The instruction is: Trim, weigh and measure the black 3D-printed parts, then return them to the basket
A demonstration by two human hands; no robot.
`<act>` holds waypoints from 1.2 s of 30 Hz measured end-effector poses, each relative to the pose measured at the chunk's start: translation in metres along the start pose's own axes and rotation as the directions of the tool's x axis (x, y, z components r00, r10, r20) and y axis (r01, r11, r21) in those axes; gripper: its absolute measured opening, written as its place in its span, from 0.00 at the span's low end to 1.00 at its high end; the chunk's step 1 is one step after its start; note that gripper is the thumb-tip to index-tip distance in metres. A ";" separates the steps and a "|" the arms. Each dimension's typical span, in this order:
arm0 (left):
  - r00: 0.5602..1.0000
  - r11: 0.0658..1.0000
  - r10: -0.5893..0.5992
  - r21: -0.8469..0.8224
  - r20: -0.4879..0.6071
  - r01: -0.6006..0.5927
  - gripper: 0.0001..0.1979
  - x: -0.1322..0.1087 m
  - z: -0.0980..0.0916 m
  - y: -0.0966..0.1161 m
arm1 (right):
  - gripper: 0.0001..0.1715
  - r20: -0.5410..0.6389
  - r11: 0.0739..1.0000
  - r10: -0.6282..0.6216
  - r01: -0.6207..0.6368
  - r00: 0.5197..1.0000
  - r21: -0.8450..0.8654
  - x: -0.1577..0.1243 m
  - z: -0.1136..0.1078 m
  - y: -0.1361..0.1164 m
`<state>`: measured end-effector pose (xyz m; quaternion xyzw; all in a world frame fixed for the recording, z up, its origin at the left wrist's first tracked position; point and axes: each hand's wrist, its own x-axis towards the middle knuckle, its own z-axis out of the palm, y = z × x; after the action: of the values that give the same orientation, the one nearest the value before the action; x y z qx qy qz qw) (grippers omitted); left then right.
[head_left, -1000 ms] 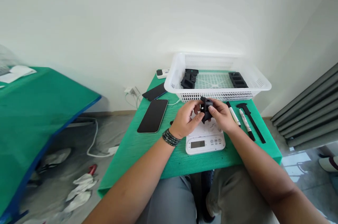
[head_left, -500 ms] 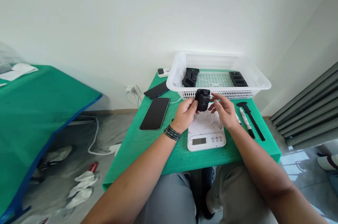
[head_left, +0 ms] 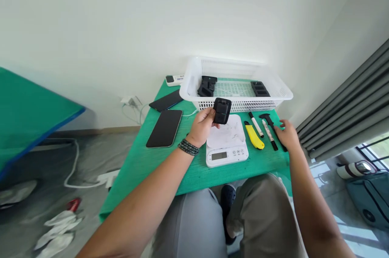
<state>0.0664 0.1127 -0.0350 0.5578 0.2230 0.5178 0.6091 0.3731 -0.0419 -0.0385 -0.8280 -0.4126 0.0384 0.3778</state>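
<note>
My left hand pinches a small black plastic case with rounded corners and two recessed panels, held up above the back of a white digital scale. My right hand is at the right edge of the table, at the black caliper lying there. Its thumb and fingers are apart beside the caliper's beam, and the thumb seems to touch it. Left of the caliper lie a white marker with a black cap, a second marker and a yellow utility knife.
A white plastic basket stands at the back against the wall, with black plastic parts and a black compartmented piece inside. Two dark phones, one being this larger one, lie on the left of the green-covered table. A grey curtain hangs at right.
My right hand has left the black case and moved right to the caliper. My left hand still holds the case. The view has turned rightward, and the utility knife now shows.
</note>
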 end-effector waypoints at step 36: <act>0.993 0.983 -0.042 -0.171 0.113 0.061 0.41 -0.012 -0.008 0.018 | 0.21 0.722 0.552 -0.568 -0.468 0.395 0.690 0.006 0.047 -0.120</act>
<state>0.0483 0.1029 -0.0250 0.5239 0.1578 0.4880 0.6801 0.2805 0.0349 0.0088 -0.3560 -0.5035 0.6620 0.4261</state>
